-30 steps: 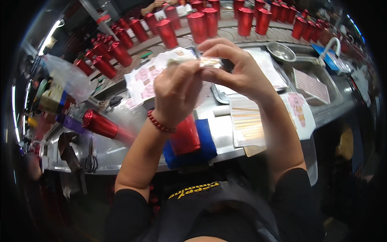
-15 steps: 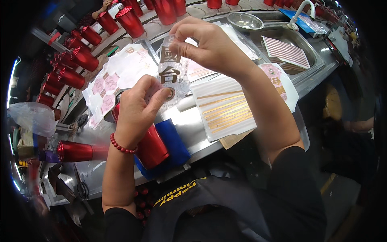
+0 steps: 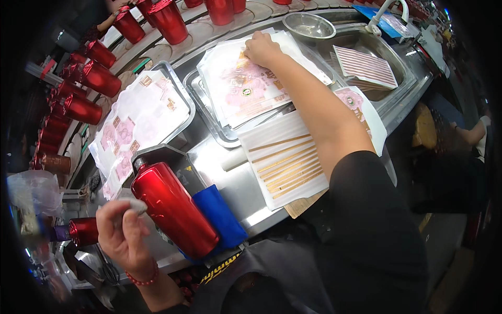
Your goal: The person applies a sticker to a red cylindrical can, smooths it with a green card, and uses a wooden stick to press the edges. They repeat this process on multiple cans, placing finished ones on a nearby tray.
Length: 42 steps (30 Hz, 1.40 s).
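My left hand (image 3: 125, 236), wearing a red bead bracelet, pinches a small pale grey piece (image 3: 137, 205), blurred, near the red bottle. That glossy red bottle (image 3: 175, 209) lies tilted in a metal cradle (image 3: 162, 154), with a folded blue cloth (image 3: 222, 217) beside it. Farther off, my right hand (image 3: 263, 49) bends its fingers down onto the stacked white decal sheets (image 3: 225, 68) with pink and gold prints. Its fingertips are partly hidden, so what they grip cannot be made out. The sheets lie in a metal tray (image 3: 228, 141).
At left, another tray (image 3: 191, 112) holds pink-printed sheets. A sheet with gold strips (image 3: 287, 166) lies near my right forearm. Beyond are a steel bowl (image 3: 308, 26), a sink (image 3: 402, 68) with a striped sheet (image 3: 366, 66), and a conveyor of red bottles (image 3: 167, 22).
The clear decal with gold characters has left both hands and is no longer distinguishable. My left hand moved down and left, and my right hand reached to the sheet stack.
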Tool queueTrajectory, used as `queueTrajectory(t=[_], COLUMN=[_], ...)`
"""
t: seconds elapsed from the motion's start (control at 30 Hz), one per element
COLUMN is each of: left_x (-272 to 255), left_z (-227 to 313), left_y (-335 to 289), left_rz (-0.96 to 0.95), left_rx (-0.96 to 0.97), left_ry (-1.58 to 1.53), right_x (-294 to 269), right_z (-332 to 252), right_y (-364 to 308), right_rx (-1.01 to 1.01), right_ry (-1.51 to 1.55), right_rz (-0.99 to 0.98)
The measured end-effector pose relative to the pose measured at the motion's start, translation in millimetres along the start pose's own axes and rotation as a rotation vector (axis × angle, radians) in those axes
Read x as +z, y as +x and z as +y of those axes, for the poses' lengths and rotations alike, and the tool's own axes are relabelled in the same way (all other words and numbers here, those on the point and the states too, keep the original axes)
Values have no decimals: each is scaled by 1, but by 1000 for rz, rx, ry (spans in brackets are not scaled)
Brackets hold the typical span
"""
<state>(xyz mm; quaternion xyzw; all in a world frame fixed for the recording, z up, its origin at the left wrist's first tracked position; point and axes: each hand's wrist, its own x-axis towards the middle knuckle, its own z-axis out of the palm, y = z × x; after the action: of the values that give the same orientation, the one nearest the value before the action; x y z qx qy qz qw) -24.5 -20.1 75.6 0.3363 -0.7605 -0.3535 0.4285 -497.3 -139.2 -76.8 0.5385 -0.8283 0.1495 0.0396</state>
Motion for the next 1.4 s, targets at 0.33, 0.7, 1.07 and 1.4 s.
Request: queueTrajectory(t=[0.33, 0.7, 1.07, 1.4], left_x=[-26, -3, 8, 6], left_z=[-65, -82, -78, -77], left_y=[-58, -96, -122, -112], left_rz=[154, 89, -81, -243], left_rx=[-54, -103, -244, -101], left_ry=[16, 95, -84, 33], right_x=[-40, -58, -39, -159], right_z=[-27, 1, -3, -51], right_y=[-23, 9, -14, -52], right_rx=[-355, -15, -217, -678], right_ry=[-111, 140, -143, 117], right_rz=[494, 150, 233, 349])
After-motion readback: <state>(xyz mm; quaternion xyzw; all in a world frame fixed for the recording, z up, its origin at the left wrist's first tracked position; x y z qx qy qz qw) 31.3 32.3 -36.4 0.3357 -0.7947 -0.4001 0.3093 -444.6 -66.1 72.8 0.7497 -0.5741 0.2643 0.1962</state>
